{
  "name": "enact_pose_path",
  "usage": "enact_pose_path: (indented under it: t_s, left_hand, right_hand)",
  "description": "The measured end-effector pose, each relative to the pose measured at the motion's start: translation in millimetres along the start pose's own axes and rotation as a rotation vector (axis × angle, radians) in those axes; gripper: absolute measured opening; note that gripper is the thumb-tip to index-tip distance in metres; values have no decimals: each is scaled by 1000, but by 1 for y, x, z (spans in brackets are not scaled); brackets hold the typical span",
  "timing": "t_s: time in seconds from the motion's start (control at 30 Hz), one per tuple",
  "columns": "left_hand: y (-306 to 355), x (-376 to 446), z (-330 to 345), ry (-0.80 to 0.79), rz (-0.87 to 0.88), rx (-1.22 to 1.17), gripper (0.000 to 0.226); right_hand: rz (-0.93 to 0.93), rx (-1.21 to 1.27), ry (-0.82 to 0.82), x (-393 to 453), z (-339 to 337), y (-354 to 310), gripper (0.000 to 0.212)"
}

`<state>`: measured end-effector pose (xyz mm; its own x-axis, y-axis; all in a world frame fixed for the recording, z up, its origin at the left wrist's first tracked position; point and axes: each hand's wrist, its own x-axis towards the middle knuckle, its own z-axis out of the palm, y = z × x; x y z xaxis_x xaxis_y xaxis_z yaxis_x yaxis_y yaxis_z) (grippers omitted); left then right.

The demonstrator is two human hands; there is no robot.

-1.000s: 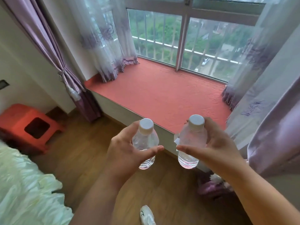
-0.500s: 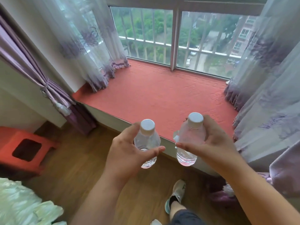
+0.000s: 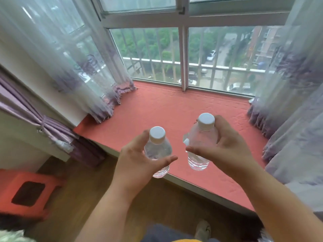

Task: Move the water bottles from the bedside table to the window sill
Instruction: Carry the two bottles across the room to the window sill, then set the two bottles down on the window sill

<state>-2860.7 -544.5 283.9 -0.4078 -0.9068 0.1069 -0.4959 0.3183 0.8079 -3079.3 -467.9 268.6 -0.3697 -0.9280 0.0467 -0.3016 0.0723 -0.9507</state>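
Clear plastic, two items: water bottles, white-capped, upright, one per hand.

Item 1. Left bottle (image 3: 158,151), grasped by the left hand (image 3: 138,165), thumb and fingers curled round its body. Position: in the air over the near edge of the window sill (image 3: 157,110), base about level with that edge as seen from the head camera.

Item 2. Right bottle (image 3: 201,145), grasped by the right hand (image 3: 225,149), fingers wrapped behind the shoulder and cap, thumb across the front. Position: in the air above the sill's coral-red mat, slightly higher and farther in than item 1.

Change noted: a second ago both bottles hung over the wooden floor (image 3: 83,189), short of the sill; half a second ago they reached its front edge; now the sill fills the view and both hands have carried their loads over it. The person has stepped closer, and the orange stool (image 3: 26,191) has slid toward the lower left corner.

Status: carry nearly done; neither bottle rests on the sill yet. Judged remaining: lower both onto the mat, release. Sheer curtains (image 3: 73,63) flank the sill on both sides, well apart from the bottles.
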Motion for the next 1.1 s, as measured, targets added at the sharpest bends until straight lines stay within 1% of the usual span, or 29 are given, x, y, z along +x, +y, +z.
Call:
enact_pose_path:
  t_s: [0.17, 0.27, 0.43, 0.53, 0.7, 0.83, 0.97, 1.1]
  left_hand:
    - [4, 50, 25, -138, 22, -45, 65]
    - [5, 83, 45, -230, 63, -52, 65]
    - [12, 145, 73, -366, 181, -69, 63]
    - [22, 183, 84, -451, 259, -93, 66]
    - [24, 236, 106, -543, 393, -92, 67]
    - [19, 260, 123, -622, 465, -89, 67]
    - [13, 272, 140, -705, 462, -90, 68]
    - [10, 277, 153, -735, 449, -101, 68]
  right_hand:
    - [88, -20, 107, 22, -26, 12, 67]
    - [137, -44, 192, 32, -38, 16, 64]
    - [230, -112, 371, 44, -58, 15, 64]
    - [288, -139, 475, 54, -65, 9, 66]
    - [334, -154, 620, 76, -62, 13, 66]
    - [370, -154, 683, 84, -58, 25, 67]
    - [430, -171, 729, 86, -57, 40, 71]
    - [459, -176, 725, 91, -63, 54, 70]
